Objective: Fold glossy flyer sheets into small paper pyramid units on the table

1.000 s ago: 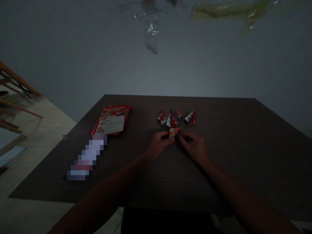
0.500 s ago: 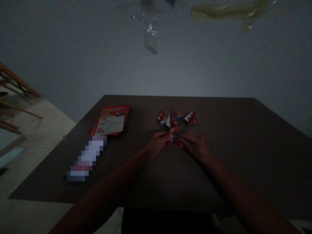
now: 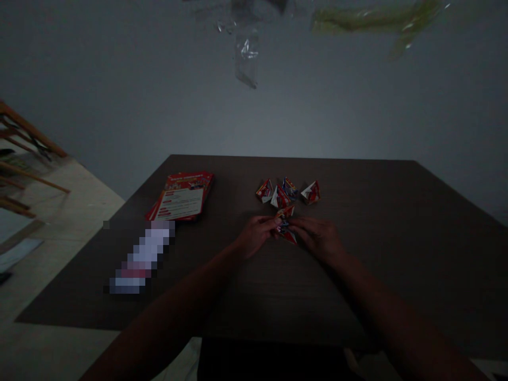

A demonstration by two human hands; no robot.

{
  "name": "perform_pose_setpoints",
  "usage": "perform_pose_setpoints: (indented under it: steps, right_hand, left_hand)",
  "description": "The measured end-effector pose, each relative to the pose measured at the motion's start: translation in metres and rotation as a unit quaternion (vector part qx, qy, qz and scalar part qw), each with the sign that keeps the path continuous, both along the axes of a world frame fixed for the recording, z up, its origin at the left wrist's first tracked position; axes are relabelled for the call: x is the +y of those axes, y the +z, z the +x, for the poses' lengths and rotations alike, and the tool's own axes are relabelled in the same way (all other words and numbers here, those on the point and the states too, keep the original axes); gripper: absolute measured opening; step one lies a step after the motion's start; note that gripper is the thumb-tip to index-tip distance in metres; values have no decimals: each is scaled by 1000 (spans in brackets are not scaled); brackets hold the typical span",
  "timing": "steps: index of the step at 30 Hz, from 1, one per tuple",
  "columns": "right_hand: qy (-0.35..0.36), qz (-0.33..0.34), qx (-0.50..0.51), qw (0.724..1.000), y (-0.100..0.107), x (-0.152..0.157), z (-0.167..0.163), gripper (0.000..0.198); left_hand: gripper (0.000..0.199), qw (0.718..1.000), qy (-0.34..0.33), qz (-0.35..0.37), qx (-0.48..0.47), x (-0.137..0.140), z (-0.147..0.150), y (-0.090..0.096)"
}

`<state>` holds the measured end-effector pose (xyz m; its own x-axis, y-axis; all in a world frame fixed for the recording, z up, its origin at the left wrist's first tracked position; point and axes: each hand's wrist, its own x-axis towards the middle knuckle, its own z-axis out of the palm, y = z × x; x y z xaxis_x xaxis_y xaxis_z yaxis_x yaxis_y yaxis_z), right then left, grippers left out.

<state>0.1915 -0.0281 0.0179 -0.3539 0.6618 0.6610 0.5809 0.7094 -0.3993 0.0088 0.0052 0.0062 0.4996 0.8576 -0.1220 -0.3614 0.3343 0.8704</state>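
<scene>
Between my two hands is a piece of folded printed paper (image 3: 288,236), red and multicoloured, with pointed flaps standing out at its top and bottom. My left hand (image 3: 257,233) pinches its left side with thumb and fingers. From the right, my right hand (image 3: 319,237) pinches the other side. Just beyond lie several small folded paper shapes: a red-and-white one (image 3: 280,197) nearest, another (image 3: 264,191) to its left, a bluish one (image 3: 290,188) behind, and one (image 3: 310,192) apart at the right. The middle of the held paper is partly hidden by my fingers.
A stack of red printed leaflets (image 3: 180,197) lies at the left of the dark table (image 3: 381,201). Nearer me is a blurred-out, pale long object (image 3: 143,256). A wall (image 3: 337,106) with tape (image 3: 369,20) rises behind. Wooden chair-like legs (image 3: 35,177) stand on the floor at left.
The lower flap of the folded paper has shifted slightly down and left between my fingers. Both hands stay in nearly the same place, still gripping it.
</scene>
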Motion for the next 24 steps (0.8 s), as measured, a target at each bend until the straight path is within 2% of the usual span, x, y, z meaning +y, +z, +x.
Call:
perform_pose_setpoints:
  steps: [8,17,24]
  right_hand:
    - [-16,-10,-39,999,0,-2,-2,17]
    - [1,12,-27,1000,-6,2,-1,19]
    - [1,-21,-51,998,-1,0,-1,16]
  left_hand:
    - [29,1000,-13,4,3,1,0,-2]
    - [27,1000,-8,-8,-7,0,-1,-1]
    - [29,1000,-21,8,15,0,-1,-2]
